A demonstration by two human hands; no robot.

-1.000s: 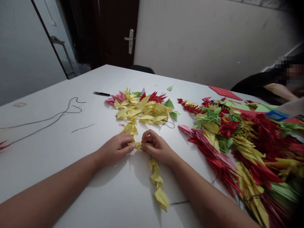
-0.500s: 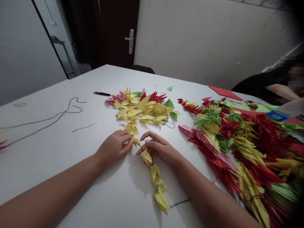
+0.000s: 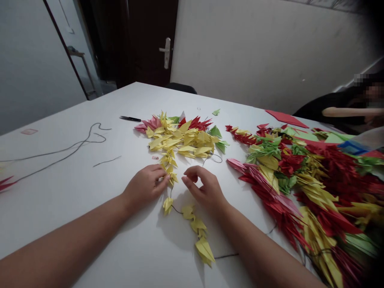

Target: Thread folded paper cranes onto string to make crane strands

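Observation:
My left hand (image 3: pixel 147 182) pinches a yellow folded-paper piece (image 3: pixel 172 176) strung on a dark cord (image 3: pixel 177 210). Just to its right, my right hand (image 3: pixel 207 186) hovers with fingers curved and thumb apart from them; nothing shows between them. Below the left fingertips, a single yellow piece (image 3: pixel 168 205) sits on the cord with gaps on both sides. Further down the same cord, several more yellow pieces (image 3: pixel 204 251) lie near my right forearm. Above my hands is a heap of yellow paper pieces (image 3: pixel 186 140), with pink, red and green ones around it.
Strings of red, yellow, pink and green folded paper (image 3: pixel 300 176) cover the table's right side. Black-handled scissors or tweezers (image 3: pixel 130 119) lie at the back left. A loose cord (image 3: pixel 75 146) crosses the left. A person's arm (image 3: pixel 345 112) is at the far right.
My right hand has drawn away from the cord, slightly right and upward. One yellow piece below my left hand has shifted left, and the cord now bends. My left hand keeps its pinch.

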